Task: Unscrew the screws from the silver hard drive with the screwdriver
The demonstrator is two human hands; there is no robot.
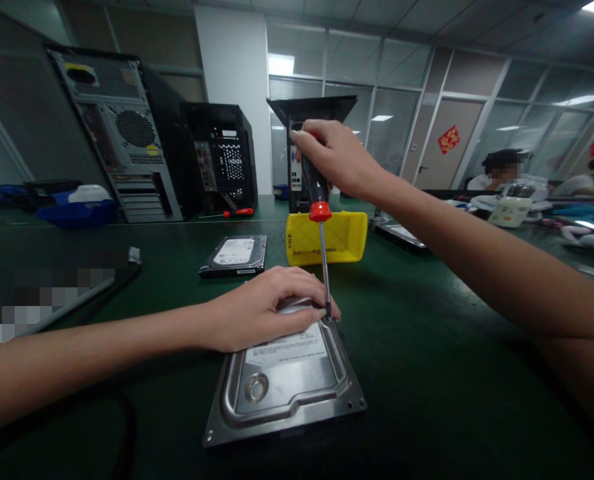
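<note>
A silver hard drive (297,380) with a white label lies on the green table in front of me. Across its far part rests my left hand (277,303), closed over the drive, thumb and fingertips close around the screwdriver's tip. My right hand (331,150) is wrapped around the black and red handle of a screwdriver (323,253), held nearly upright above the drive. Its metal shaft runs down to the drive's far right corner, where the tip meets a screw spot. Whether a screw sits there is hidden by the fingertips.
Behind the drive stand a yellow bin (349,240) and a second hard drive (234,255). Another drive (401,233) lies partly behind my right forearm. Computer cases (161,133), a red screwdriver (239,213) and a blue tray (77,212) are farther back. People (501,167) sit at right.
</note>
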